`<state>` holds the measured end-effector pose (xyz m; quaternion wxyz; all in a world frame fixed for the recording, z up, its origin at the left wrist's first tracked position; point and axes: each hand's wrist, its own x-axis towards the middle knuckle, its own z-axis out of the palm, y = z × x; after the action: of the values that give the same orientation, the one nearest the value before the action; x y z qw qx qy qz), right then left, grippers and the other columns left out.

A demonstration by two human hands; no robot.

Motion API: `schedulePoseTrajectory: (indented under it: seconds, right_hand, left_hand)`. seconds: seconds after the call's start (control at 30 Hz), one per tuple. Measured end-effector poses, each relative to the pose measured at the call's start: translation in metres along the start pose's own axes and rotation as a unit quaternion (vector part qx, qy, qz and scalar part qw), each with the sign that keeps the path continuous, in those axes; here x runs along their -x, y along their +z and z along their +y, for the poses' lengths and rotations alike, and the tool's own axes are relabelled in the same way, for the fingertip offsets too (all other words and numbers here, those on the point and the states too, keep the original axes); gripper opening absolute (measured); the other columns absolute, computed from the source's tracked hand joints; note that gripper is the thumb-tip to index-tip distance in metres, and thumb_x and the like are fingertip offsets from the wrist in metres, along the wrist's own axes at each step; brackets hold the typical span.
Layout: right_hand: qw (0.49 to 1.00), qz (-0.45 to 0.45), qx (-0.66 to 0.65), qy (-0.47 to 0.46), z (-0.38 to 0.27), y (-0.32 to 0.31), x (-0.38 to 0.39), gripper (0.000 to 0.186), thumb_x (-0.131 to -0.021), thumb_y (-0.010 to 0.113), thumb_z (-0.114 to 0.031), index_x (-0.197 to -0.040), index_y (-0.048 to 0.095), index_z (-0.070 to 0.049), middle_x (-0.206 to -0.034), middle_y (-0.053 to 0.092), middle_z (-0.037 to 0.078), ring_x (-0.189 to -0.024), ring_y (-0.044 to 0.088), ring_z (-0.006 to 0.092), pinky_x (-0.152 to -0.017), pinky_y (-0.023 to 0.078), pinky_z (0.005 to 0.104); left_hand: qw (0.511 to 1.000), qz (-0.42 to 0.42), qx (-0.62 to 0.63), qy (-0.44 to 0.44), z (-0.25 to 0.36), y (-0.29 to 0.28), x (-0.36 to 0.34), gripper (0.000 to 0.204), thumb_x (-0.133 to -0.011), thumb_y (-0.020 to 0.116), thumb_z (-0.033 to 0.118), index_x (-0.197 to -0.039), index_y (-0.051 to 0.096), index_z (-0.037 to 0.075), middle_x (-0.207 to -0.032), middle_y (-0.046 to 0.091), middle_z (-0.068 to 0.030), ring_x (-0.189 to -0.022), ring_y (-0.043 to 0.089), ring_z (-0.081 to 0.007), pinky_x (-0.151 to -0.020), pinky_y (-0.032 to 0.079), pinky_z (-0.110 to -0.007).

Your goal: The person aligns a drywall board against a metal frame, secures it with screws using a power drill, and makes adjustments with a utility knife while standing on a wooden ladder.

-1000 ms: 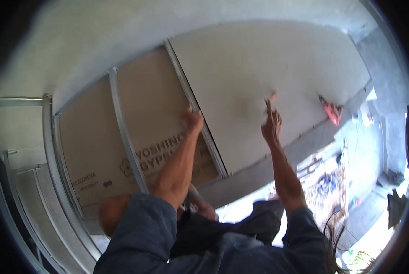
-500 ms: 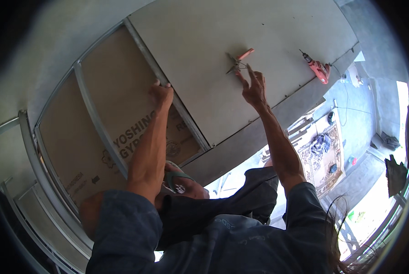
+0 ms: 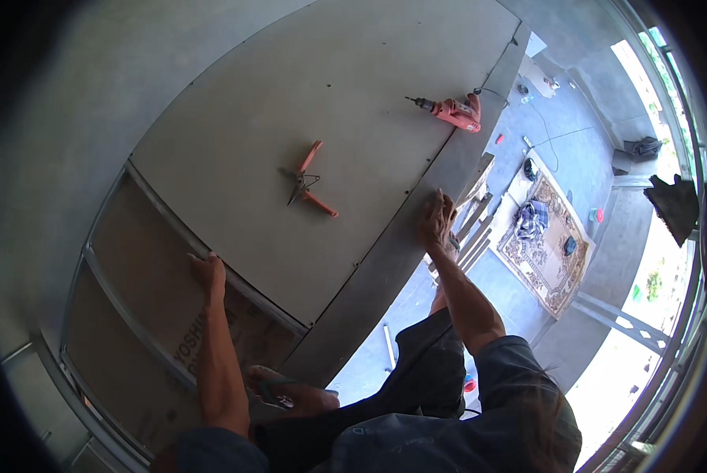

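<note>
My left hand [image 3: 208,272] is closed at the edge of a metal channel [image 3: 172,213] that runs along the pale board [image 3: 290,102]. Its fingers are partly hidden. My right hand [image 3: 438,225] rests on the grey ledge [image 3: 381,272] beside the board, fingers stretched out and holding nothing. On the board, apart from both hands, lie orange-handled snips [image 3: 300,178] with their handles spread. A red power drill [image 3: 456,113] sits at the board's right edge, its bit pointing left.
Left of the channel are brown printed boards [image 3: 144,244] framed by metal strips. My sandalled foot [image 3: 294,390] is near the ledge. Below on the right, the floor [image 3: 558,126] holds a patterned rug [image 3: 554,280], cloth and a cord. Wooden strips [image 3: 473,229] stand beside the ledge.
My right hand has left the snips' handle and moved to the ledge. The snips lie on the board. The view has shifted, while my left hand stays by the channel.
</note>
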<state>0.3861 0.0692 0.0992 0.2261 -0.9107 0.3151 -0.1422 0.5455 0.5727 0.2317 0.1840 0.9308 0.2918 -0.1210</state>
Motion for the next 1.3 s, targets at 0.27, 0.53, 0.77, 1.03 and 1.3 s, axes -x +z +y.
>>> schedulePoseTrajectory:
  seconds: [0.27, 0.53, 0.77, 1.03, 1.3]
  right_hand:
    - [0.998, 0.012, -0.013, 0.061, -0.004, -0.011, 0.0, 0.054, -0.098, 0.053, -0.015, -0.15, 0.039, -0.009, -0.136, 0.048, 0.019, -0.126, 0.044, 0.0389, -0.108, 0.032, 0.0532]
    - [0.996, 0.037, -0.078, -0.026, 0.023, -0.02, -0.085, 0.073, -0.089, 0.067, -0.018, -0.152, 0.033, -0.003, -0.115, 0.057, 0.019, -0.111, 0.051, 0.0373, -0.099, 0.038, 0.0499]
    - [0.993, -0.063, 0.071, -0.073, 0.063, -0.02, -0.266, 0.103, -0.073, 0.084, -0.036, -0.156, 0.027, -0.013, -0.154, 0.033, 0.021, -0.145, 0.03, 0.0416, -0.118, 0.028, 0.0505]
    - [0.934, -0.276, 0.209, -0.085, 0.046, 0.001, -0.342, 0.114, -0.061, 0.089, -0.023, -0.156, 0.028, -0.012, -0.141, 0.048, 0.02, -0.138, 0.04, 0.0391, -0.118, 0.032, 0.0482]
    - [0.938, -0.248, 0.187, -0.155, 0.045, -0.033, -0.32, 0.079, -0.069, 0.079, -0.02, -0.139, 0.043, -0.006, -0.126, 0.057, 0.023, -0.124, 0.053, 0.0419, -0.105, 0.043, 0.0526]
  left_hand:
    - [0.835, -0.011, -0.016, 0.549, 0.142, 0.092, 0.209, 0.078, -0.095, 0.06, 0.024, -0.156, 0.02, -0.001, -0.15, 0.032, -0.0283, -0.139, 0.033, -0.0447, -0.111, 0.028, -0.059]
    - [0.798, -0.251, -0.217, 0.503, 0.168, 0.176, 0.31, 0.111, -0.085, 0.067, 0.058, -0.161, 0.007, 0.003, -0.164, 0.001, -0.0339, -0.153, 0.0, -0.0477, -0.121, 0.004, -0.063]
    - [0.771, -0.326, -0.287, 0.466, 0.172, 0.187, 0.309, 0.121, -0.081, 0.062, 0.072, -0.162, 0.001, 0.004, -0.164, -0.009, -0.0322, -0.153, -0.012, -0.0471, -0.117, -0.005, -0.068]
    - [0.769, -0.323, -0.309, 0.458, 0.171, 0.193, 0.309, 0.12, -0.083, 0.053, 0.079, -0.162, 0.0, 0.005, -0.163, -0.013, -0.0328, -0.152, -0.015, -0.0481, -0.115, -0.007, -0.071]
    - [0.774, -0.326, -0.291, 0.459, 0.161, 0.199, 0.306, 0.125, -0.081, 0.057, 0.078, -0.16, -0.005, 0.003, -0.161, -0.015, -0.0361, -0.149, -0.018, -0.0533, -0.112, -0.007, -0.074]
